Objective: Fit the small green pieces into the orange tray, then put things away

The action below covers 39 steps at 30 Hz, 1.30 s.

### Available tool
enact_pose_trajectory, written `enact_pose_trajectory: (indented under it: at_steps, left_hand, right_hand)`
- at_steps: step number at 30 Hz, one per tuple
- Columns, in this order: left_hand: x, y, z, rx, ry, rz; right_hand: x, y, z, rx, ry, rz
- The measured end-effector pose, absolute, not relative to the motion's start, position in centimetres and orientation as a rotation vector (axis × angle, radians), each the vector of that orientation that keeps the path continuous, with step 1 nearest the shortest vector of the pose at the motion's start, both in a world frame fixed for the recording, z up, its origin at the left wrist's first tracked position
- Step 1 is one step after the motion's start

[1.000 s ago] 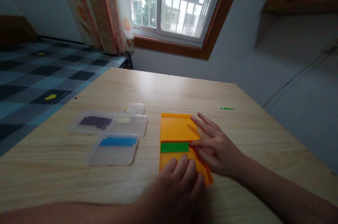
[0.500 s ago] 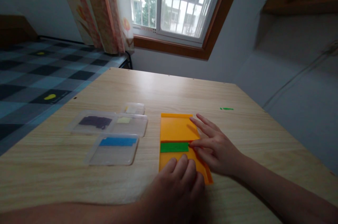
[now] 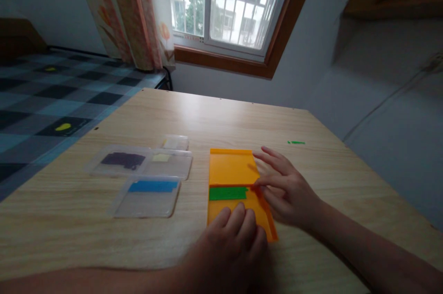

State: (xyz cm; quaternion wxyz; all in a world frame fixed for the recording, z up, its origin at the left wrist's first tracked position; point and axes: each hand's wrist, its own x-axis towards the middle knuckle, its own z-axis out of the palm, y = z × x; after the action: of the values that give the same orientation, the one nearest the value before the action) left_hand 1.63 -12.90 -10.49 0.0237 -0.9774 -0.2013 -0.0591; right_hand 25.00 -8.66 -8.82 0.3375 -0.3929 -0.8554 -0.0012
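Flat green strip [image 3: 227,193] lies in shallow orange tray [image 3: 232,165], mid-frame. Our left hand [image 3: 231,244], bottom centre, curls over the tray; we can't tell its grip. Our right hand [image 3: 290,190], grip loosely spread, visibly empty, meets tray's right edge.

Home bedrm, plaid-covered bed [image 3: 104,98], floral curtain [image 3: 122,12] nr barred window [image 3: 238,10], wd table [image 3: 228,121], wd wall shelf [image 3: 387,10]

The orange tray [image 3: 232,166] lay flat, with raised rims and a ridge running crosswise. On the tray, just on the near side of that ridge, lay a flat green strip [image 3: 227,193], reaching from its left edge, its uneven right end short of the right rim.
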Motion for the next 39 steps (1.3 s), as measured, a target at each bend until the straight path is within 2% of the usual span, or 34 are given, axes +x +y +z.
enact_pose_trajectory:
  at_steps: [6,11,17,24,31,35,39]
  left_hand:
    - [1.2,-12.9,-10.9,-2.995,-0.615,-0.205]
    - [1.1,-12.7,-11.2,-3.031,-0.638,-0.187]
    - [1.5,-12.0,-13.1,-3.055,-0.665,-0.163]
    - [1.4,-11.9,-13.2,-3.075,-0.699,-0.132]
    - [1.4,-11.9,-12.4,-3.106,-0.728,-0.041]
    - [1.5,-11.8,-11.7,-3.121,-0.730,-0.009]
    - [1.6,-12.0,-10.8,-3.133,-0.719,-0.024]
  right_hand:
    - [32.4,-3.8,-8.6,-1.251,-1.806,-0.320]
    - [39.0,-0.1,-10.7,-1.565,-1.628,-0.342]
    - [38.7,1.4,-13.1,-1.844,-1.806,-0.362]
    - [38.0,1.2,-13.2,-1.987,-1.809,-0.411]
    - [36.8,0.7,-12.6,-1.915,-1.845,-0.359]
    - [35.3,-0.6,-11.1,-1.698,-1.936,-0.322]
    - [32.4,-3.6,-8.6,-1.344,-2.136,-0.034]
